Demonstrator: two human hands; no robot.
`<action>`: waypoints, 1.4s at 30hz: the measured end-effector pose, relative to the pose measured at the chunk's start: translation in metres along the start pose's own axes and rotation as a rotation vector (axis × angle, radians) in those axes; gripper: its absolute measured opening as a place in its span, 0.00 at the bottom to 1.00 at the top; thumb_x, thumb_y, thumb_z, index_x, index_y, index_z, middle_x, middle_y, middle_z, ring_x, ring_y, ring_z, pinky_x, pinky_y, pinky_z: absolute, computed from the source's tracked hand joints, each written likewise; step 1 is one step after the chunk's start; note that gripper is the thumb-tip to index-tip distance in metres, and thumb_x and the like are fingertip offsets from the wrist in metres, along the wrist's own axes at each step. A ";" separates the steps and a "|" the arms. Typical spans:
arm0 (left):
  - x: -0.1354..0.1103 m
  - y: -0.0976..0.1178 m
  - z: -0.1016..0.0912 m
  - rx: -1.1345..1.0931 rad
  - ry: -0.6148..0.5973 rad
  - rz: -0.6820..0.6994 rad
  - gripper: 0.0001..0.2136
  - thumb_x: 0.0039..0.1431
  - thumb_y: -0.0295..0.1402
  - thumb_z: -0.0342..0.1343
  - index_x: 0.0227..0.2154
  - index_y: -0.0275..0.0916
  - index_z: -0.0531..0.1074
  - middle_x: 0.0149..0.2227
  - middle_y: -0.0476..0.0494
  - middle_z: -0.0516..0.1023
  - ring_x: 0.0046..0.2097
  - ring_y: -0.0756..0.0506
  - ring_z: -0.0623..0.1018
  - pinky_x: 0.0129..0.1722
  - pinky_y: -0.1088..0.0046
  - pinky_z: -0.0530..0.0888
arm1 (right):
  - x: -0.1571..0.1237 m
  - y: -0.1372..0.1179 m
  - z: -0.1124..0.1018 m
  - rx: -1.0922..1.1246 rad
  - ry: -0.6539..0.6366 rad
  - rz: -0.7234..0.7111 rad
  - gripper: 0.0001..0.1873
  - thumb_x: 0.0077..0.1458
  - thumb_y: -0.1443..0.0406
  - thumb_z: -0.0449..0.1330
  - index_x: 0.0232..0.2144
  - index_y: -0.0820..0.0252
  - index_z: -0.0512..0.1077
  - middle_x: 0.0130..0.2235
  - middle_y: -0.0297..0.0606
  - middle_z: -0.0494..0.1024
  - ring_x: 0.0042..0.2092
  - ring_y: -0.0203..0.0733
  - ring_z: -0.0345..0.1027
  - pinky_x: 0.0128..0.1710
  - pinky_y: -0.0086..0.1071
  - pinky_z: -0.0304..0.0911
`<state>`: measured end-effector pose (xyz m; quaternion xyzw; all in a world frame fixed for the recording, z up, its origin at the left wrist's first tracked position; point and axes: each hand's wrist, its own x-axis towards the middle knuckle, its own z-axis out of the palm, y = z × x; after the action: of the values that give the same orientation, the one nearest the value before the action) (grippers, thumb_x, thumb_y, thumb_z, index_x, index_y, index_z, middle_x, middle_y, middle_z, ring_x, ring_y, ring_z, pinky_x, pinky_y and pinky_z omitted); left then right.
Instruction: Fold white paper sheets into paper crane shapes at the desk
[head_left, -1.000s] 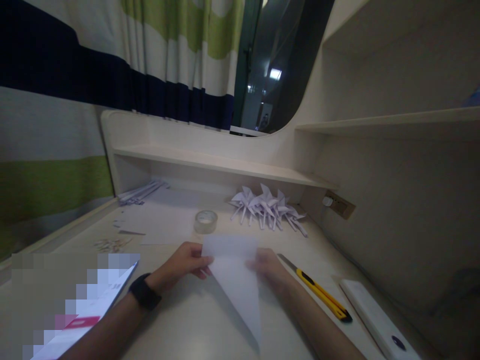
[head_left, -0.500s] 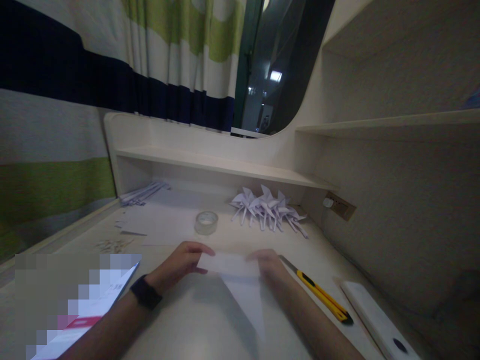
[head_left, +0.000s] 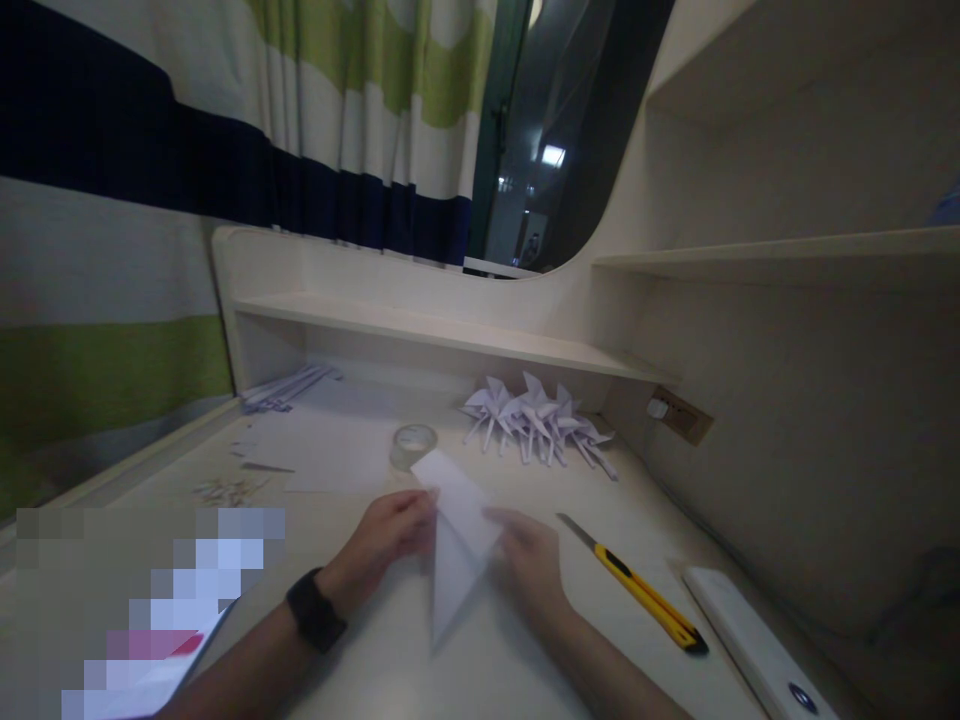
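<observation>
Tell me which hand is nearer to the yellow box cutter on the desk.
Right. The right hand holds the folded paper just left of the box cutter, apart from it. The left hand grips the paper's other side, farther away.

No text or label can be read

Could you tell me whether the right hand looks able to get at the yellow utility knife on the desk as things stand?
Probably yes. The yellow utility knife lies on the desk just to the right of the right hand, with bare surface between them. That hand, though, is holding the folded white paper together with the left hand.
</observation>
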<state>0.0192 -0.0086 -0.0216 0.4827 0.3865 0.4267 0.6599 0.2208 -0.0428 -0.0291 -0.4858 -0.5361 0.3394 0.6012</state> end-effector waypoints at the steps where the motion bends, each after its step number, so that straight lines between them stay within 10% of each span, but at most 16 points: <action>1: 0.000 -0.002 0.000 0.017 0.024 0.026 0.23 0.47 0.51 0.62 0.34 0.33 0.75 0.32 0.38 0.79 0.36 0.41 0.78 0.37 0.66 0.73 | -0.003 0.001 0.002 -0.008 -0.019 0.001 0.14 0.40 0.69 0.58 0.28 0.53 0.81 0.33 0.39 0.81 0.36 0.50 0.74 0.38 0.39 0.68; 7: 0.000 0.001 -0.008 0.044 0.105 0.135 0.17 0.48 0.45 0.63 0.24 0.34 0.74 0.25 0.45 0.75 0.27 0.48 0.73 0.26 0.75 0.67 | -0.006 0.006 0.002 -0.006 -0.264 -0.015 0.12 0.41 0.65 0.63 0.32 0.54 0.81 0.37 0.40 0.81 0.37 0.49 0.73 0.38 0.38 0.68; 13: -0.003 0.016 -0.011 0.131 0.143 0.143 0.16 0.47 0.45 0.63 0.23 0.34 0.74 0.26 0.45 0.76 0.28 0.47 0.73 0.28 0.73 0.68 | 0.007 0.016 -0.003 0.298 -0.397 0.214 0.36 0.40 0.55 0.68 0.53 0.57 0.70 0.36 0.39 0.79 0.31 0.41 0.72 0.34 0.35 0.68; 19: -0.010 0.026 0.000 0.250 0.090 0.113 0.18 0.43 0.47 0.63 0.23 0.33 0.75 0.24 0.43 0.77 0.27 0.45 0.74 0.27 0.72 0.68 | 0.003 0.010 0.002 0.178 -0.551 0.399 0.28 0.37 0.48 0.69 0.29 0.69 0.78 0.25 0.42 0.77 0.23 0.38 0.70 0.21 0.26 0.63; 30: -0.003 0.005 -0.008 0.204 -0.068 0.031 0.19 0.47 0.45 0.63 0.27 0.29 0.77 0.27 0.37 0.79 0.27 0.44 0.76 0.27 0.71 0.69 | 0.000 0.010 0.006 0.312 -0.421 0.620 0.22 0.38 0.59 0.71 0.33 0.71 0.76 0.32 0.50 0.80 0.27 0.44 0.76 0.23 0.28 0.69; 42: -0.002 0.000 -0.011 0.167 -0.096 0.026 0.15 0.45 0.40 0.64 0.26 0.30 0.76 0.27 0.38 0.79 0.27 0.44 0.76 0.27 0.71 0.68 | -0.002 0.010 0.002 0.255 -0.550 0.686 0.21 0.39 0.63 0.69 0.37 0.70 0.76 0.39 0.52 0.79 0.30 0.44 0.77 0.27 0.31 0.73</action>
<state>0.0089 -0.0070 -0.0237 0.5610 0.3822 0.3778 0.6296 0.2197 -0.0416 -0.0393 -0.4495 -0.4379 0.6983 0.3443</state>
